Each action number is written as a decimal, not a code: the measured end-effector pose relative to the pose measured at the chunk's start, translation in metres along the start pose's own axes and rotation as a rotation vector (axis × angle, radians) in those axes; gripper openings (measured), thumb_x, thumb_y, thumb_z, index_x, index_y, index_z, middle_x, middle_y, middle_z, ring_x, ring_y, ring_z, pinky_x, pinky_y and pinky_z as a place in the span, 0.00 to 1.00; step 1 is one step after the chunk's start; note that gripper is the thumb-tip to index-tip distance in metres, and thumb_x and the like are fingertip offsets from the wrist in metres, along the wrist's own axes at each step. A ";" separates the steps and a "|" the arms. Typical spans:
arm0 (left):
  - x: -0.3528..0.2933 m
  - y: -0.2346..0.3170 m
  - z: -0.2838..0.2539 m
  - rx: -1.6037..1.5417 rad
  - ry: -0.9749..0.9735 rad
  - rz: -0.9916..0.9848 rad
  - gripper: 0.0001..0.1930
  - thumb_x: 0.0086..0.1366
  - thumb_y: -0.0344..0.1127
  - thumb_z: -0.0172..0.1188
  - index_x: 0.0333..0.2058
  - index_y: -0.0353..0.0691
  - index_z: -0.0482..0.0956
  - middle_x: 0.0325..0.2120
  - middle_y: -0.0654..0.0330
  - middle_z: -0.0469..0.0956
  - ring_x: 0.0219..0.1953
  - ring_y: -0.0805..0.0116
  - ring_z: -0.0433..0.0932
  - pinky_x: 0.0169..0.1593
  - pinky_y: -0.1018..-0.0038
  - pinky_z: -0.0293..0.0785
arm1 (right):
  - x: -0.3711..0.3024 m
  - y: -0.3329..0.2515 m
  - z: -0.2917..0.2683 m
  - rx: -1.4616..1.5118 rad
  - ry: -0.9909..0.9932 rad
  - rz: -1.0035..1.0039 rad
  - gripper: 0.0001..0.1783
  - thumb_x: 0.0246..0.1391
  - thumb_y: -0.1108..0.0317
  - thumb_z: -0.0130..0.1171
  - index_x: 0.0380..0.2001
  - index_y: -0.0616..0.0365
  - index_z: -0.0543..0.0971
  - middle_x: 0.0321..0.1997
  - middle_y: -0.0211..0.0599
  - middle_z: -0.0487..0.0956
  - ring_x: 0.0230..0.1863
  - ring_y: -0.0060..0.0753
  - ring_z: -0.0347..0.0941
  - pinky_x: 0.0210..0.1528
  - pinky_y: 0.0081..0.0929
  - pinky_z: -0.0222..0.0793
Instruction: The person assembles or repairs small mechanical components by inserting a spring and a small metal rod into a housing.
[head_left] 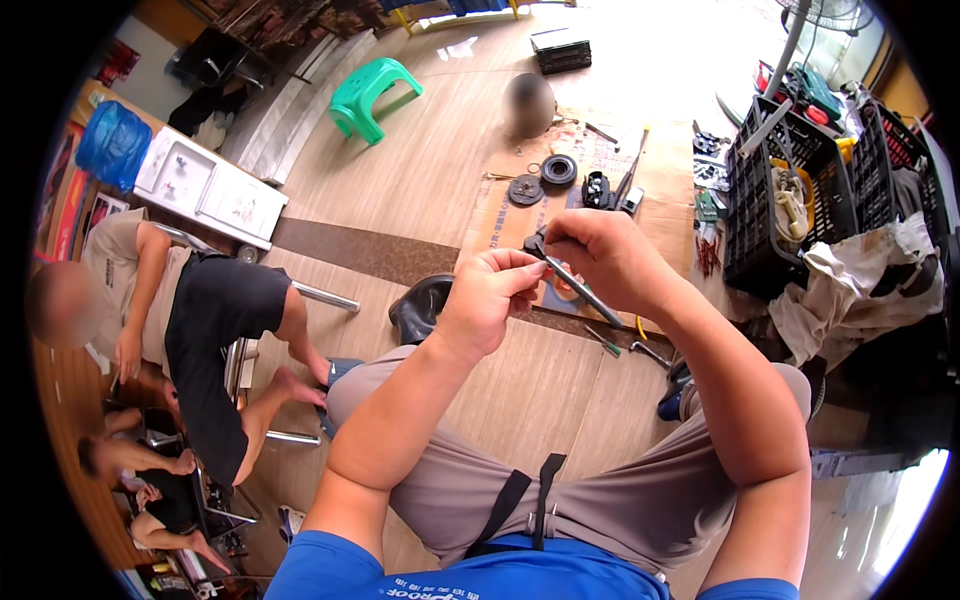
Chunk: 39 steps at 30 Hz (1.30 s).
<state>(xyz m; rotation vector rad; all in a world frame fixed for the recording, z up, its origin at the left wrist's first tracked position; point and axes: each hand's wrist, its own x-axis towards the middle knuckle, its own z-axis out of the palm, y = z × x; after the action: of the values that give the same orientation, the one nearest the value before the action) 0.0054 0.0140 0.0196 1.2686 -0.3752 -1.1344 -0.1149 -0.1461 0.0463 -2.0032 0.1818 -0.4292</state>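
Two hands meet at twelve o'clock from the blue shirt (pixel 540 575): the left hand (pixel 482 300) pinches the upper end of a slim dark rod (pixel 592 300), while the right hand (pixel 615 252) curls over it, its hold hidden. Pointing toward half past four, the rod looks stiff, light, perhaps slippery; mid-shaft seems the surest grip.

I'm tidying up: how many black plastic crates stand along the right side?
2: a nearer crate right of the cardboard, and a second crate further right. Others may be hidden behind them.
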 end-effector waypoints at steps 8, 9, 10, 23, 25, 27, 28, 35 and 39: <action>-0.001 0.002 0.007 -0.026 -0.056 -0.035 0.04 0.64 0.29 0.59 0.35 0.36 0.80 0.28 0.62 0.81 0.26 0.76 0.77 0.29 0.79 0.73 | -0.001 0.006 0.000 -0.061 -0.007 -0.040 0.07 0.53 0.71 0.58 0.29 0.65 0.75 0.28 0.50 0.77 0.32 0.49 0.76 0.36 0.35 0.71; -0.001 0.001 0.006 -0.055 -0.064 -0.048 0.04 0.64 0.29 0.60 0.35 0.37 0.80 0.28 0.62 0.81 0.26 0.75 0.77 0.30 0.79 0.73 | 0.000 0.007 0.000 -0.060 -0.007 -0.040 0.07 0.53 0.71 0.58 0.29 0.65 0.75 0.28 0.50 0.77 0.32 0.49 0.76 0.36 0.35 0.71; -0.001 0.001 0.005 -0.055 -0.063 -0.048 0.04 0.64 0.29 0.60 0.35 0.37 0.80 0.28 0.62 0.81 0.26 0.75 0.77 0.30 0.79 0.73 | 0.000 0.009 0.001 -0.024 0.007 0.008 0.07 0.54 0.71 0.58 0.30 0.66 0.76 0.28 0.49 0.78 0.30 0.45 0.76 0.34 0.34 0.71; 0.004 0.010 -0.009 -0.422 -0.032 0.046 0.05 0.68 0.29 0.53 0.36 0.37 0.78 0.28 0.60 0.78 0.29 0.68 0.77 0.36 0.70 0.74 | -0.004 0.037 0.033 0.602 -0.037 0.345 0.09 0.62 0.68 0.56 0.32 0.64 0.78 0.21 0.27 0.74 0.21 0.15 0.68 0.23 0.17 0.64; 0.005 0.009 -0.011 -0.430 0.014 0.074 0.05 0.68 0.29 0.53 0.36 0.37 0.77 0.27 0.61 0.78 0.29 0.68 0.76 0.36 0.70 0.74 | -0.009 0.030 0.040 0.707 -0.049 0.419 0.10 0.63 0.67 0.54 0.33 0.63 0.78 0.19 0.27 0.73 0.20 0.16 0.68 0.20 0.17 0.62; 0.005 0.009 -0.013 -0.361 0.139 0.129 0.05 0.68 0.29 0.53 0.36 0.36 0.77 0.28 0.61 0.78 0.28 0.70 0.76 0.34 0.72 0.74 | -0.011 0.025 0.042 0.713 -0.085 0.458 0.10 0.63 0.67 0.54 0.32 0.63 0.78 0.20 0.27 0.73 0.20 0.17 0.69 0.20 0.17 0.62; 0.006 0.009 -0.013 -0.362 0.142 0.131 0.05 0.68 0.29 0.53 0.36 0.36 0.77 0.28 0.61 0.78 0.28 0.70 0.76 0.34 0.72 0.74 | -0.011 0.023 0.042 0.715 -0.116 0.497 0.10 0.63 0.67 0.54 0.32 0.63 0.78 0.20 0.27 0.73 0.19 0.18 0.69 0.20 0.18 0.63; 0.004 0.012 0.000 -0.112 0.297 0.293 0.04 0.67 0.27 0.56 0.37 0.34 0.77 0.28 0.61 0.79 0.27 0.75 0.76 0.31 0.79 0.74 | -0.006 0.049 0.035 0.121 0.293 0.337 0.16 0.55 0.74 0.56 0.47 0.68 0.77 0.35 0.49 0.81 0.28 0.34 0.80 0.35 0.29 0.75; -0.001 0.007 0.005 -0.043 0.296 0.269 0.04 0.66 0.27 0.56 0.37 0.34 0.77 0.29 0.60 0.80 0.28 0.75 0.77 0.30 0.80 0.74 | -0.006 0.006 0.032 0.392 0.224 0.289 0.17 0.57 0.74 0.55 0.50 0.68 0.74 0.40 0.47 0.81 0.31 0.26 0.79 0.32 0.24 0.74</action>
<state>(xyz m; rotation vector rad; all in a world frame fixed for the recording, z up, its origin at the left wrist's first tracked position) 0.0043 0.0112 0.0282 1.2831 -0.2873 -0.7122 -0.1079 -0.1206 0.0269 -1.5146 0.4820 -0.4620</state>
